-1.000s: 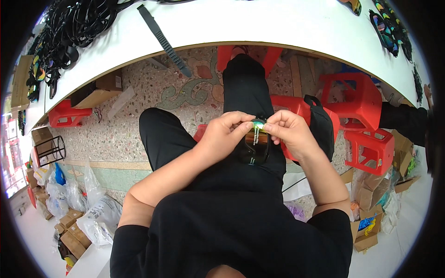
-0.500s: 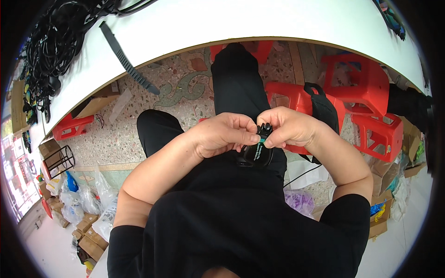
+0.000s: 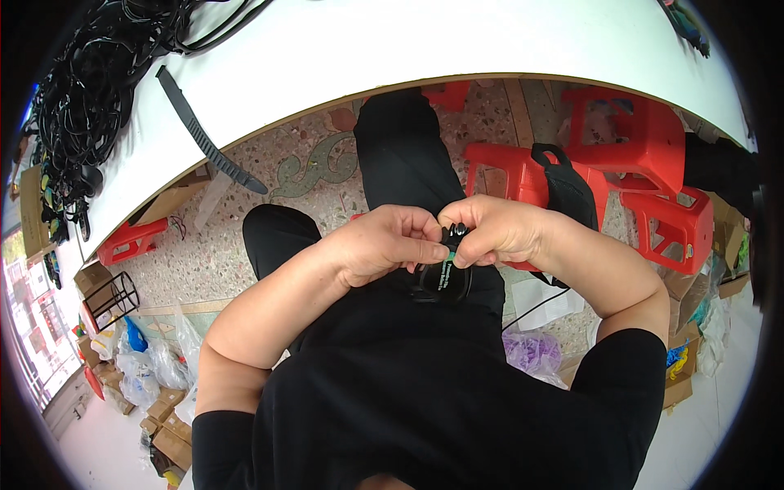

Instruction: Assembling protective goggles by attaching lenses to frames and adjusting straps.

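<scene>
Above my lap, a small glossy black piece with a green band and white print [image 3: 447, 278] is held between both hands; its exact kind cannot be made out. My left hand [image 3: 392, 241] pinches its upper left side, thumb laid across near the green band. From the other side my right hand [image 3: 494, 235] grips it with the thumb pressed beside the band and the fingers curled behind. Short black prongs [image 3: 457, 231] poke up between the two hands. The fingertips behind the piece are hidden.
Ahead is a white table [image 3: 392, 49] with a ribbed black strap [image 3: 200, 135] hanging over its edge and a heap of black straps [image 3: 82, 98]. Red stools [image 3: 653, 155] stand at right, a black bag [image 3: 567, 192] on one. Plastic bags [image 3: 147, 367] and cartons [image 3: 171, 445] lie left.
Both hands and the black piece have shifted slightly left and down in the view, as the whole view also shifted a little. The grip looks the same.
</scene>
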The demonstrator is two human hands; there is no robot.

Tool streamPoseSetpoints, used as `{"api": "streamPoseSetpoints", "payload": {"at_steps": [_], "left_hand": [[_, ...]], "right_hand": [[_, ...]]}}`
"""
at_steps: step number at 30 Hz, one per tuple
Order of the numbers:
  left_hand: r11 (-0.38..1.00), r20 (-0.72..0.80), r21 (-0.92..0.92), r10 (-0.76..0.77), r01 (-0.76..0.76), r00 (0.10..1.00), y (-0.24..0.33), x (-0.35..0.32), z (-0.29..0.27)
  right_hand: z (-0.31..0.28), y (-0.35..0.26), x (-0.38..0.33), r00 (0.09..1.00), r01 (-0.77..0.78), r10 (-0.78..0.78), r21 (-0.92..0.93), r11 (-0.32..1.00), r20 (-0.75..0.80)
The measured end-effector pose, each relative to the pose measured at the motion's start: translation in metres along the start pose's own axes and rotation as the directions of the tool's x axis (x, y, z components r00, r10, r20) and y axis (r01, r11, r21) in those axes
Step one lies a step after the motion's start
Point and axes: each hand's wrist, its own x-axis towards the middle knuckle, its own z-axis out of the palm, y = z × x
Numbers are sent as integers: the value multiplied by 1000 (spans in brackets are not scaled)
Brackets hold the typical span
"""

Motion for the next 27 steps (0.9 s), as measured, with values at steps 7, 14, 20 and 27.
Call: {"api": "streamPoseSetpoints", "payload": {"at_steps": [7,14,20,27], "left_hand": [[992,-97,104,80,-70,992,-8,-7,4],[903,-278,366,335,-223,900,-28,-6,12],[793,-320,551,488,-259,812,-38,-22,23],[923,-273,89,385,-375,882,-71,-28,3]], "right_hand": [[-1,3,4,998,41,-44,-63,997,-46],[44,68,-5,626,561,-678,-382,735,-386],[63,103,7,278,435,-846,-726,533,-454],[69,100,12,341,500,-834,-668,551,-433]]}}
